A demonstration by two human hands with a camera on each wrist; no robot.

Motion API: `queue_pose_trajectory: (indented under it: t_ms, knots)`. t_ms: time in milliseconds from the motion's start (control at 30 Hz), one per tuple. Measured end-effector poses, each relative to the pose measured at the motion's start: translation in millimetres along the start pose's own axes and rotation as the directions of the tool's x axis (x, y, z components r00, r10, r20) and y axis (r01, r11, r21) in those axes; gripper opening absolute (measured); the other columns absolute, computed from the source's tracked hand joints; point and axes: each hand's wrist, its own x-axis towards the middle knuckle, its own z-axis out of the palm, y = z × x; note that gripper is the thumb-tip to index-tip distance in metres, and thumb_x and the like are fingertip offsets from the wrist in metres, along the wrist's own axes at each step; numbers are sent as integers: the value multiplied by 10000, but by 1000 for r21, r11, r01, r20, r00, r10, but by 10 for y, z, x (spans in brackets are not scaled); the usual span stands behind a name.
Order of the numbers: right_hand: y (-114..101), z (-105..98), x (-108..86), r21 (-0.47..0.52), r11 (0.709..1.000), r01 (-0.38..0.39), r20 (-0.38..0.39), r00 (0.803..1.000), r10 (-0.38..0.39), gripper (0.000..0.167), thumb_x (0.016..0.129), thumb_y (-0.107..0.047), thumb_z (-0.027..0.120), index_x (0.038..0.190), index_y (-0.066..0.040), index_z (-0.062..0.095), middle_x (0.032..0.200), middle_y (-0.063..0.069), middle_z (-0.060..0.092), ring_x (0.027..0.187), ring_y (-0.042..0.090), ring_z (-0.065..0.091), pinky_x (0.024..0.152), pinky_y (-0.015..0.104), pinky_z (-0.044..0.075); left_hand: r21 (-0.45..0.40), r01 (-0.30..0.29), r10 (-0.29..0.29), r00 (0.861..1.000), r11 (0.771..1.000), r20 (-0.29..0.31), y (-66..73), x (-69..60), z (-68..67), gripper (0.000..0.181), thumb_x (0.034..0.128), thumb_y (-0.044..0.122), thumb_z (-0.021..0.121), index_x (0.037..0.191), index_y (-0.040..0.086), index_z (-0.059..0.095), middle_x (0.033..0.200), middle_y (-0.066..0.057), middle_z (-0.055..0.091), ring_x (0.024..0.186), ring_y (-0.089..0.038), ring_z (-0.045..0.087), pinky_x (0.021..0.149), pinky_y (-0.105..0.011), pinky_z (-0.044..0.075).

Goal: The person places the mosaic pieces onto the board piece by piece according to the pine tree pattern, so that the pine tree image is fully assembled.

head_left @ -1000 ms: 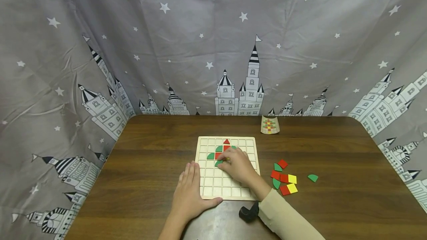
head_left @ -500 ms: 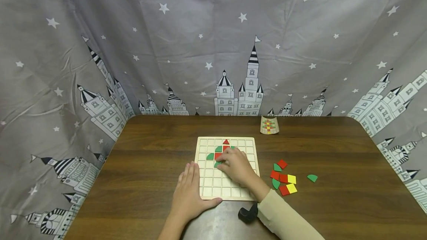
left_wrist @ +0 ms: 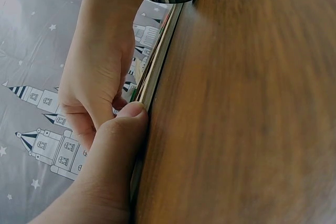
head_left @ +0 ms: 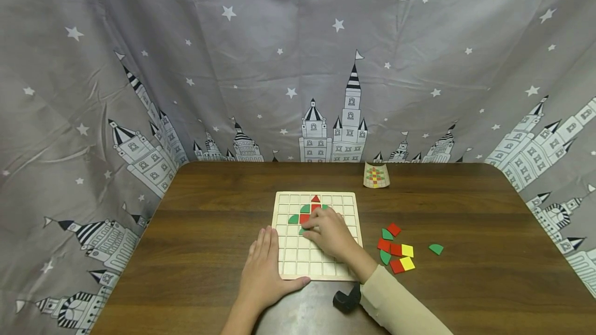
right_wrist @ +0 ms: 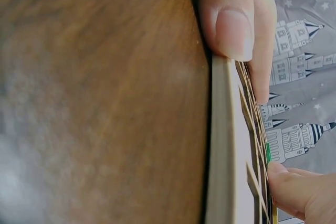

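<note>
A pale wooden grid board point(head_left: 298, 262) lies on the table. Along its left side and front edge rests my left hand point(head_left: 263, 273), fingers straight and thumb spread at the front rim. My right hand point(head_left: 332, 234) is over the middle of the board, its thumb and fingers pinching a green quarter-circle tile point(head_left: 301, 231), partly hidden under them. Set in the grid are a red triangle tile point(head_left: 315, 199), red square tiles point(head_left: 304, 218) and green quarter-circle tiles point(head_left: 293, 219). In the right wrist view, my left thumb point(right_wrist: 233, 35) presses the board's edge.
Right of the board lie several loose tiles: red squares point(head_left: 393, 229), yellow squares point(head_left: 407, 250) and green quarter circles point(head_left: 385, 257). One green tile point(head_left: 436, 248) lies farther right. A curled pattern card point(head_left: 376, 176) stands at the back. A black device point(head_left: 346, 300) is near my right wrist.
The right thumb and fingers have shifted slightly on the green quarter-circle tile, and less of it shows. My left hand stays put on the board.
</note>
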Motion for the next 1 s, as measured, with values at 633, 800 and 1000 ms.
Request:
queue_pose_trajectory:
  t_ms: [633, 800, 1000]
  knots:
    - [67, -115, -156, -43, 996, 80, -14, 997, -81, 115, 865, -238, 767, 970, -215, 808, 959, -101, 685, 867, 98, 522, 755, 284, 444, 5, 1, -1, 1000, 1000, -1, 3, 15, 4, 1360, 632, 916, 574, 1559, -17, 226, 1645, -184, 205, 1540, -327, 182, 1228, -489, 247]
    - [179, -286, -317, -29, 999, 17, -59, 998, -19, 182, 844, -233, 787, 1024, -208, 790, 962, -111, 685, 852, 74, 495, 740, 277, 441, 0, 5, -5, 1000, 1000, 9, 2, 19, 12, 1369, 629, 921, 572, 1561, -16, 218, 1649, -180, 197, 1542, -324, 174, 1230, -485, 244]
    - [431, -540, -516, -22, 998, -64, -100, 993, 61, 221, 856, -224, 780, 1075, -192, 773, 981, -97, 687, 842, 95, 491, 714, 274, 426, -17, 8, -8, 1000, 1000, 5, 1, 16, 9, 1365, 624, 904, 601, 1561, -14, 221, 1650, -181, 192, 1541, -330, 176, 1225, -499, 251]
